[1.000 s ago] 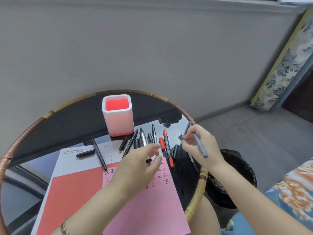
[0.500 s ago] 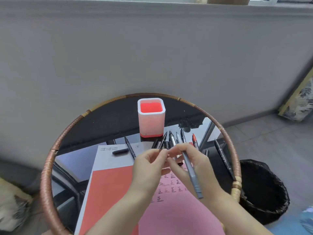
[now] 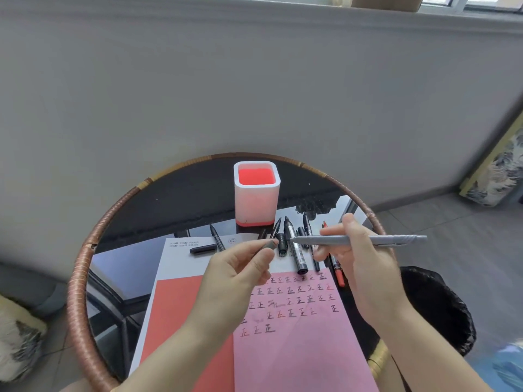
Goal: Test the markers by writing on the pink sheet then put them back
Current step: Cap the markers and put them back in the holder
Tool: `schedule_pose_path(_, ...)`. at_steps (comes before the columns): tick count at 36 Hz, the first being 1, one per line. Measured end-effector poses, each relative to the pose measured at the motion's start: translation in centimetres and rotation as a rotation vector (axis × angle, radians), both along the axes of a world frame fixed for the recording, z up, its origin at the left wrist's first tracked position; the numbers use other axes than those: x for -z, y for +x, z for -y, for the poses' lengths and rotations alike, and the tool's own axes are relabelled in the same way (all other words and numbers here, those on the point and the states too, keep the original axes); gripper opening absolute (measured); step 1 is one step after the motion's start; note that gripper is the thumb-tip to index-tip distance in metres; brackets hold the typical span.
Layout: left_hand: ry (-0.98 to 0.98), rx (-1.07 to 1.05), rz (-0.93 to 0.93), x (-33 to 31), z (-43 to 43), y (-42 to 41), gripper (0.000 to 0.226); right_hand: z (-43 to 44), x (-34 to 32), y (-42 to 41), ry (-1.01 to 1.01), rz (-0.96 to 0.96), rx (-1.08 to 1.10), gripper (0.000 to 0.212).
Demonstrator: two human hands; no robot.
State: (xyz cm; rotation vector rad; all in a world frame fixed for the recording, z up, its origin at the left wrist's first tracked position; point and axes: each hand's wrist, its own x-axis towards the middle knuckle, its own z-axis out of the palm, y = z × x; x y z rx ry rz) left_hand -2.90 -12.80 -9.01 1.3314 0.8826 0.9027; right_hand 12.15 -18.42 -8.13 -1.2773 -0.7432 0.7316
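The pink sheet [image 3: 297,352] lay on the near side of the round glass table [image 3: 124,264], its right edge close to the wicker rim [image 3: 377,360], with bare glass to its left. Above the sheet's far edge, the right hand [image 3: 362,264] pinched a grey marker [image 3: 353,240] level, its tip pointing left. The tip was just apart from the grey cap [image 3: 268,244], which was pinched between the left hand's [image 3: 237,274] thumb and forefinger. Loose markers [image 3: 295,251] lay beneath, in front of the pen holder [image 3: 256,199].

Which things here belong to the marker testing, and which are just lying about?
In use: gray marker in the right hand; gray cap in the left hand; pink sheet; loose markers; pen cup.
Lying about: black bin; leaning picture; red-and-white sheet.
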Motion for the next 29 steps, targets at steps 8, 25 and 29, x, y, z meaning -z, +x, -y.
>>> schedule_pose_path(8, -0.026, 0.038, 0.043, -0.28, 0.29, -0.09, 0.010, 0.21, 0.23, -0.06, -0.034, 0.017, 0.009, 0.038)
schedule_pose_path(25, 0.065, 0.163, -0.044, 0.06, 0.37, -0.49, 0.013, 0.65, -0.25, 0.45, -0.059, 0.024, -0.041, 0.039)
schedule_pose_path(29, 0.101, 0.169, -0.036, -0.01, 0.66, -0.28, 0.014, 0.80, -0.28, 0.16, -0.081, 0.064, -0.051, 0.037)
